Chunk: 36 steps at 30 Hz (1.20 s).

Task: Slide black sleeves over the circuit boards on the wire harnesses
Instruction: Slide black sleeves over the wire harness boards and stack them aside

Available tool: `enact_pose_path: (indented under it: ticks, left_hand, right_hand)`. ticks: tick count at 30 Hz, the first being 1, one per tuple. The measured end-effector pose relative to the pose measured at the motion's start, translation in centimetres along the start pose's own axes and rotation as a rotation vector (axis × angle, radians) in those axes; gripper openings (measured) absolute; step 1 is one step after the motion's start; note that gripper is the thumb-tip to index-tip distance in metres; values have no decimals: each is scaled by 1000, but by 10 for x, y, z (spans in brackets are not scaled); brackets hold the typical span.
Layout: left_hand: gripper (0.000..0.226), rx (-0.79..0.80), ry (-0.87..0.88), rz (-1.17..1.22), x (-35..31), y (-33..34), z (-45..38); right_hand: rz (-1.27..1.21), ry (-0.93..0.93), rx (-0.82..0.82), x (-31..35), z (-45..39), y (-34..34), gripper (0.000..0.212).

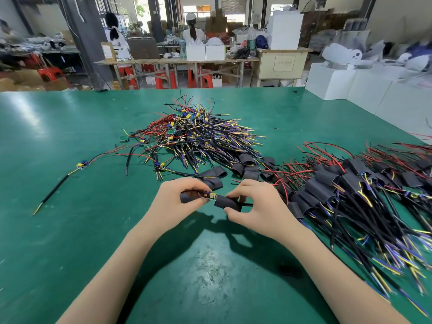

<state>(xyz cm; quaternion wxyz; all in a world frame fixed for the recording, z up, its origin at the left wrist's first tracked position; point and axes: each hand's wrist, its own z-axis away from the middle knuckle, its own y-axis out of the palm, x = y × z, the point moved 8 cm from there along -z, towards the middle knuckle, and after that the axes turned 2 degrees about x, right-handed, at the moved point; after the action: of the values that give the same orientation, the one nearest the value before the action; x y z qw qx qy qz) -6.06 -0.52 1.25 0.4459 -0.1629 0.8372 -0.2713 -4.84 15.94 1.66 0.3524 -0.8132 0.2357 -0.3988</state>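
Just above the green table, my left hand (177, 197) pinches a small circuit board (210, 196) with yellow and blue parts. A black piece also sticks out of this hand's fingers on the left. My right hand (252, 204) grips a black sleeve (228, 204) whose open end meets the board's right end. Black wires run out of the sleeve to the right. A heap of bare harnesses (198, 136) lies behind the hands. Sleeved harnesses (346, 190) are piled at the right.
Loose black sleeves (245, 164) lie between the two piles. One single harness (79, 167) lies apart at the left on the green table (58, 230). White boxes (350, 85) stand past the table's right edge. People work at benches far behind.
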Motion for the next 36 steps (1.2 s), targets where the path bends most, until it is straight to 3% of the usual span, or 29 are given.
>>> enact_pose_path:
  ticks: [7,19,30,36]
  left_hand:
    - [10,103,-83,181,10,3,-1]
    - [23,149,-116,362,10,8,0]
    - [19,65,-180,450,17,1,-1]
    - [21,16,-231,526,18,2,1]
  right_hand:
    - [-54,15,-31,-1,0,-6,17]
    - [-9,-28,-24,4,1,-4,18]
    - [-30,-158,-150,18,4,-15,24]
    - [182,-313,-195,37,5,-15,28]
